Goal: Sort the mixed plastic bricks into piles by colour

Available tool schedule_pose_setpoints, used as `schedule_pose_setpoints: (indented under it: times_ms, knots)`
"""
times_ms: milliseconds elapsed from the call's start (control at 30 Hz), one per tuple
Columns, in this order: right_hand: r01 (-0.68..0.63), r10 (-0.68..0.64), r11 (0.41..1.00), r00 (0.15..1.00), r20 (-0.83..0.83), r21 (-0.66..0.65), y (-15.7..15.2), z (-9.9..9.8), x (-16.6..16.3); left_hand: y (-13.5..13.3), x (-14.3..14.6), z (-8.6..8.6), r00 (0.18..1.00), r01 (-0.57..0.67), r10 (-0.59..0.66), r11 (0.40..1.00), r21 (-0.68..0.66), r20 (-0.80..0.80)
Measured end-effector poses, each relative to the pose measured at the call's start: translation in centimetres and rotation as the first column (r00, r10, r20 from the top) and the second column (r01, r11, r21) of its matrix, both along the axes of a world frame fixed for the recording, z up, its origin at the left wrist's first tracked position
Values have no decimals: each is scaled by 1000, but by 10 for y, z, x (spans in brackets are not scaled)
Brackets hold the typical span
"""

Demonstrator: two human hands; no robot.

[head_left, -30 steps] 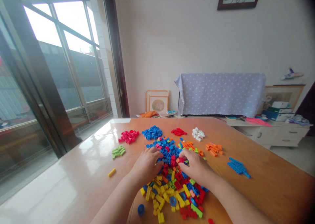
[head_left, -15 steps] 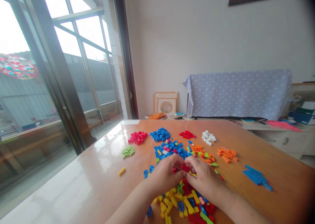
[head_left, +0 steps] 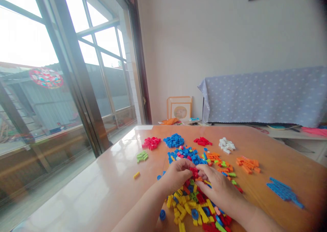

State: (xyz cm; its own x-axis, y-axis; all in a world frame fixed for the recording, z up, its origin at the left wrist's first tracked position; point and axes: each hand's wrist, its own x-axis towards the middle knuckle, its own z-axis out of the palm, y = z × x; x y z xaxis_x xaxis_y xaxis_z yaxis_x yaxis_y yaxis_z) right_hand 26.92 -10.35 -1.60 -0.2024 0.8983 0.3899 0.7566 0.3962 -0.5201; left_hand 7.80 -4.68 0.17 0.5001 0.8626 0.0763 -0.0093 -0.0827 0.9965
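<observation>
My left hand (head_left: 180,172) and my right hand (head_left: 213,179) meet over the middle of a mixed heap of building bricks. Between their fingertips show small red building bricks (head_left: 194,171), and the fingers of both hands are closed on them; how many there are is hidden. Below the hands lie yellow bricks (head_left: 182,208), mixed with red, green and blue pieces. Just beyond my fingers spread loose blue bricks (head_left: 187,153), and orange bricks (head_left: 214,157) lie to their right.
Sorted piles stand around the heap on the wooden table (head_left: 102,187): pinkish-red bricks (head_left: 151,143), blue bricks (head_left: 174,140), red bricks (head_left: 203,141), white bricks (head_left: 227,145), orange bricks (head_left: 248,164), long blue strips (head_left: 284,192) and green bricks (head_left: 142,156). One yellow brick (head_left: 136,175) lies alone at left.
The view has turned slightly left, so everything sits further right in the picture. My hands stay together at the red bricks, with the right hand's fingers a little more extended.
</observation>
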Motion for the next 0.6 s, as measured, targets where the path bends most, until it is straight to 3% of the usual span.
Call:
schedule_pose_setpoints:
  times_ms: [233,400,600]
  knots:
    - [-19,16,997,999,28,76,-1,4,8,26,-28,7,961,-274,275,961,26,-36]
    - [-33,31,999,997,64,28,0,4,6,49,-43,-8,888,-408,429,901,146,-167]
    - [-28,28,1000,997,65,-5,-2,4,7,68,-57,-23,782,-477,548,832,282,-295]
